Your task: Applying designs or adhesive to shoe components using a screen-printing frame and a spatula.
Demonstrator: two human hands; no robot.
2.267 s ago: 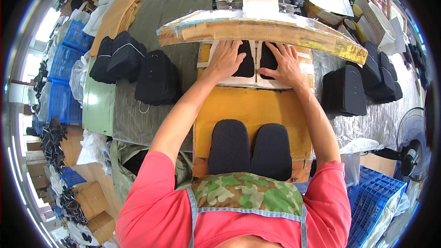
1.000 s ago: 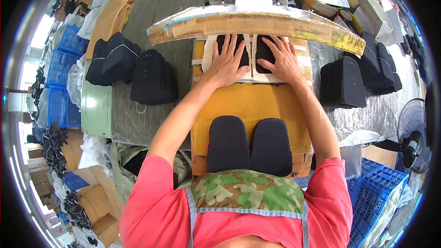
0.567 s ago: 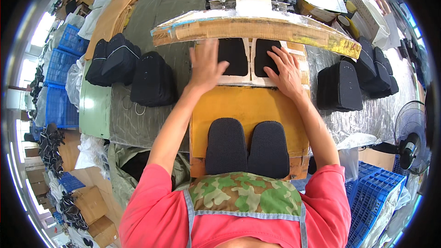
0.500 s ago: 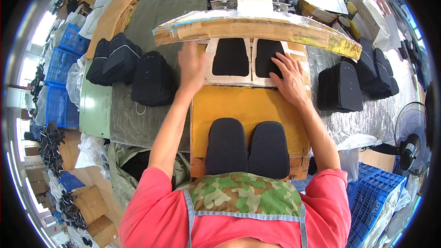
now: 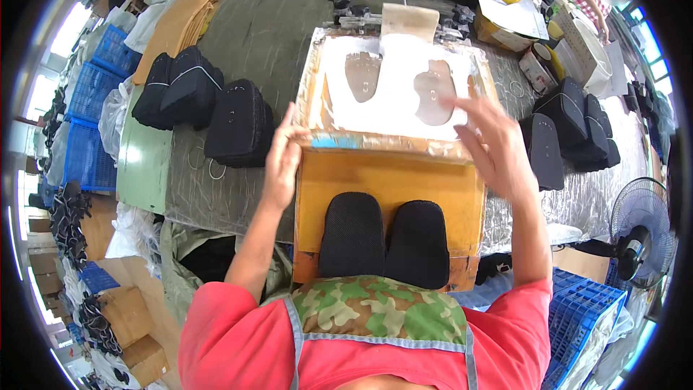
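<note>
A wooden-framed printing screen [image 5: 393, 141] lies lowered over the far part of a yellow board [image 5: 390, 173]. White covers its mesh, apart from two greyish see-through patches. My left hand [image 5: 281, 162] touches the frame's near left corner, fingers stretched out along the edge. Over its near right side is my right hand [image 5: 498, 148], fingers apart and partly blurred, with nothing visible in it. A cream-coloured flat blade [image 5: 410, 23] stands at the screen's far end. Two black shoe insoles [image 5: 351, 235] lie side by side at the board's near end.
Tied stacks of black insoles [image 5: 240, 123] stand left of the board, with more stacks [image 5: 546, 152] to the right. A fan [image 5: 639, 235] and blue crates [image 5: 585, 310] are at the right. Brown sheets [image 5: 184, 22] lie far left. Another person [image 5: 590, 0] is at the far right.
The raised screen has come down flat, covering the two black insoles in the white template. My left hand has drawn nearer to me; my right hand has left the template and moved right.
</note>
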